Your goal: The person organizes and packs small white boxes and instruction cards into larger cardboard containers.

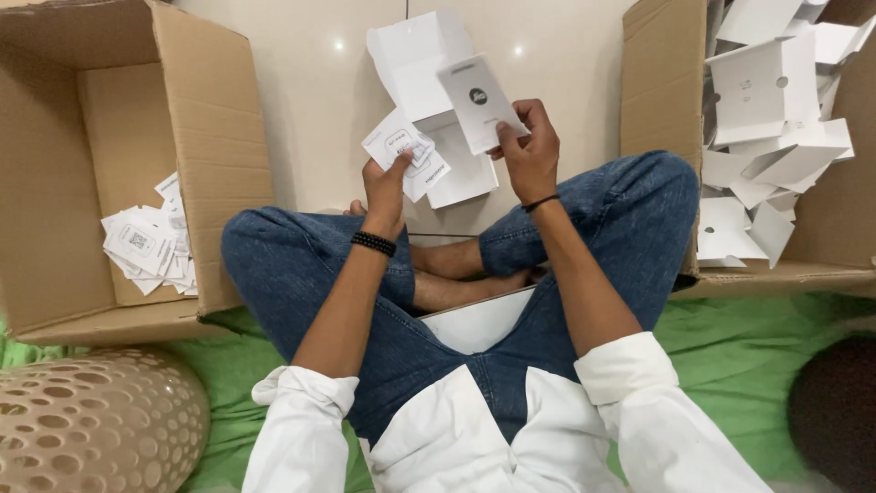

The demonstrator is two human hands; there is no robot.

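White paper all round, head view. Left hand (pixel 385 183) pinches a small printed leaflet (pixel 406 153) by its lower edge; right hand (pixel 527 151) grips a white card (pixel 476 102) w/ a dark round mark, raised above the crossed legs. Behind both, an unfolded white carton (pixel 429 64) stands open over the pale floor (pixel 310 82). Cardboard box at left (pixel 210 137) holds a heap of leaflets (pixel 146 242); cardboard box at right (pixel 657 82) is full of flat white cartons (pixel 776 110). Green sheet (pixel 730 356) under the person.
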